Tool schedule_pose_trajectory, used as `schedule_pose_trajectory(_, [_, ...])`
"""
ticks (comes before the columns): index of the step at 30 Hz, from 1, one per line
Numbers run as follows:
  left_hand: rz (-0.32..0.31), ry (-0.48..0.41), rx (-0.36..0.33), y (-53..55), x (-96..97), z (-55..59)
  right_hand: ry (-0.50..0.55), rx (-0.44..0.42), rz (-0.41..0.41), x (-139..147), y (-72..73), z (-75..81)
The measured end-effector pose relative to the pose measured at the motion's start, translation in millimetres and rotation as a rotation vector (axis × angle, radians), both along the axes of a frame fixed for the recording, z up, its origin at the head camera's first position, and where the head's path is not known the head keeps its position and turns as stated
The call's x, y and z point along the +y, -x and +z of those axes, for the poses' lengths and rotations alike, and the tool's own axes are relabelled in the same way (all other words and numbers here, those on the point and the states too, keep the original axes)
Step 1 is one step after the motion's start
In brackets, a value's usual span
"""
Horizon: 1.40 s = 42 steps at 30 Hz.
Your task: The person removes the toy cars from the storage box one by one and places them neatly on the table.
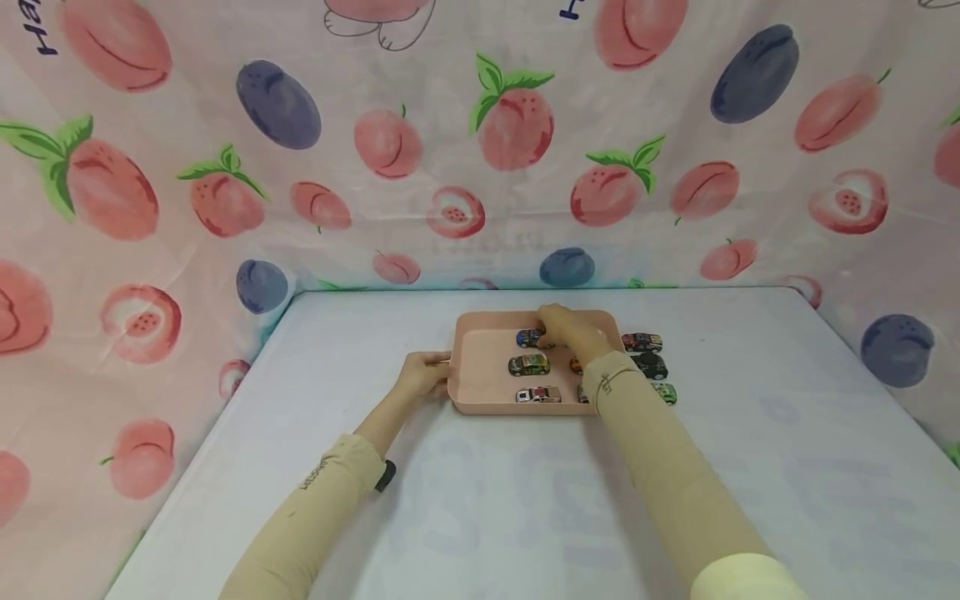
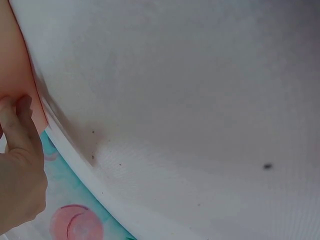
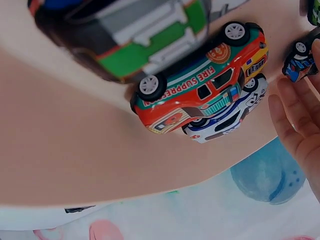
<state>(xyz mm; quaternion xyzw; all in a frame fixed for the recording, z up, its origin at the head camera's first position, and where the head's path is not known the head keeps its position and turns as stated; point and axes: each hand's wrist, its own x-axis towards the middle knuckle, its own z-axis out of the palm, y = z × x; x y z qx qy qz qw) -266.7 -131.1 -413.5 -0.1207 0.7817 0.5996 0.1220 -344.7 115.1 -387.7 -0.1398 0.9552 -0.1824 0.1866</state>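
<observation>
With narrowly parted fingers, the left hand (image 1: 422,377) pinches a peach-coloured rectangular plastic tray (image 1: 480,358); the right hand (image 1: 567,327) pinches a small blue-black toy car (image 1: 527,337) inside.

A screened-off tabletop space is shown; whether it lies in a home or a studio cannot be told. The white table (image 1: 487,500) is bordered along its far and side edges by a fruit-printed sheet (image 1: 480,187), and several toy cars (image 1: 528,365) are gathered towards its far edge.
</observation>
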Motion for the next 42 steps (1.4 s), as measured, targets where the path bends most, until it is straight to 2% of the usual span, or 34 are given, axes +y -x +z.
schedule_pose_trajectory(7, [-0.025,-0.008,0.011,-1.4,2.7,1.4,0.028,0.032,0.045,3.7,-2.8,6.7])
schedule_pose_trajectory(12, [-0.023,0.026,0.014,-3.3,2.4,-1.7,-0.003,0.078,0.131,5.0,-4.9,9.5])
schedule_pose_trajectory(21, [-0.019,0.022,0.005,-1.8,0.2,-0.5,-0.038,0.218,0.233,9.5,-6.6,19.0])
schedule_pose_trajectory(26, [-0.023,0.027,0.005,-2.5,-1.1,0.7,0.009,0.236,0.234,16.2,-11.8,22.7])
schedule_pose_trajectory(34, [-0.029,0.017,0.007,-2.5,-1.7,1.7,0.043,0.219,0.154,27.3,-23.4,25.5])
schedule_pose_trajectory(38, [-0.044,0.017,0.005,-3.4,-2.0,2.8,0.062,0.236,0.181,36.2,-29.4,24.3])
schedule_pose_trajectory(42, [-0.054,0.015,0.009,-3.8,-1.2,3.4,0.125,0.241,0.203,46.7,-36.2,24.6])
